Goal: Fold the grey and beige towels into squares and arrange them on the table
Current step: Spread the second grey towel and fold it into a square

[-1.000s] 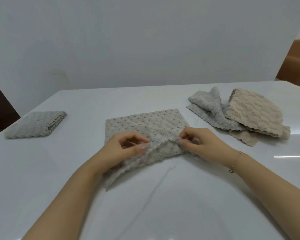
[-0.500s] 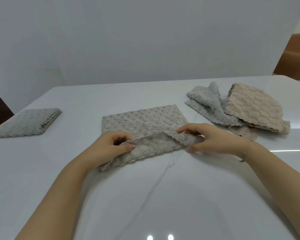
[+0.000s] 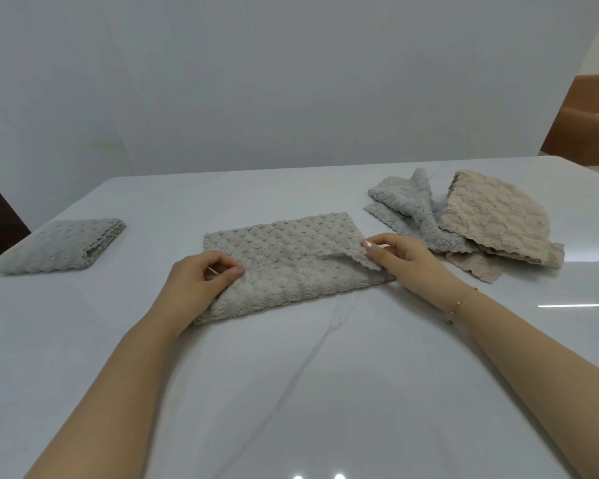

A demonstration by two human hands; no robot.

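The towel [image 3: 284, 267] in hand lies mid-table [image 3: 291, 392], folded over into a band whose long axis runs left to right across the person. Its left end is pinched between thumb and curled fingers of the left hand [image 3: 201, 281]; its right top corner is pinched and held slightly raised by the right hand [image 3: 398, 257]. Each end is thus held by the nearer hand, and the fold line lies on the near side. To reach a square, one short end is judged to need carrying along that axis onto the other. A folded towel [image 3: 63, 245] is set at far left, well apart; the unfolded pile [image 3: 478, 219] lies just beside the right hand, so a right-to-left fold is judged the clearer path
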